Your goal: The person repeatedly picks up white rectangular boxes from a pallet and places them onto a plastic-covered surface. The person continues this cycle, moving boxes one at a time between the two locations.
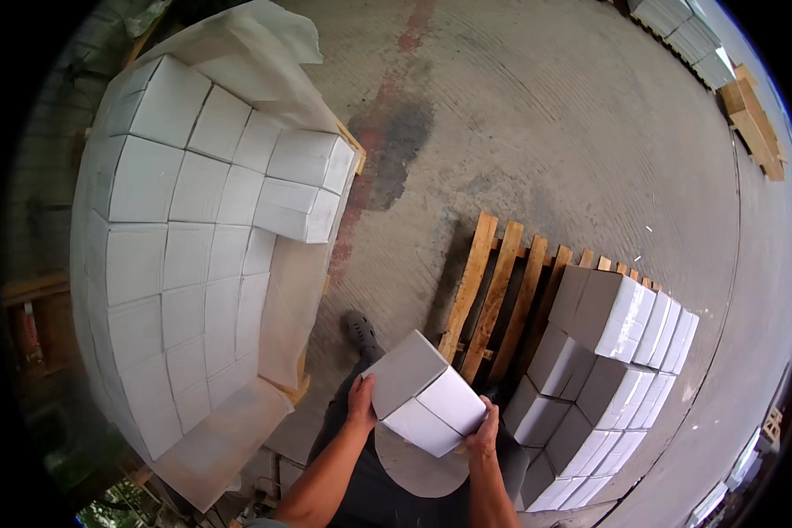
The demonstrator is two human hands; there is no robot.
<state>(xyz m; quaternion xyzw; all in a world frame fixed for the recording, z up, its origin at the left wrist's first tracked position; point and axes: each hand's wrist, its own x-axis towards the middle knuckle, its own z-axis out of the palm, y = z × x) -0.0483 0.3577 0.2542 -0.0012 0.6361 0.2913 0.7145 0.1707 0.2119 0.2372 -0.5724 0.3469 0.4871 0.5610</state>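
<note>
Between my two hands is a white cardboard box [421,392], tilted, above my lap. Dark seams run across it, and I cannot tell whether it is one box or smaller ones pressed together. My left hand [361,400] grips its left side. Fingers of my right hand [483,426] are wrapped round its right corner. Underneath, a round pale surface [418,471] shows between my legs. To my left rises a large stack of white boxes [185,264]; to my right, another stack of white boxes [594,387] stands beside bare wooden slats.
The wooden pallet [502,290] lies ahead to the right, its slats partly bare. A brown sheet [290,290] lies under the left stack, and a pale sheet [264,53] rises at its far side. More boxes [686,35] and a wooden piece [752,123] are far right.
</note>
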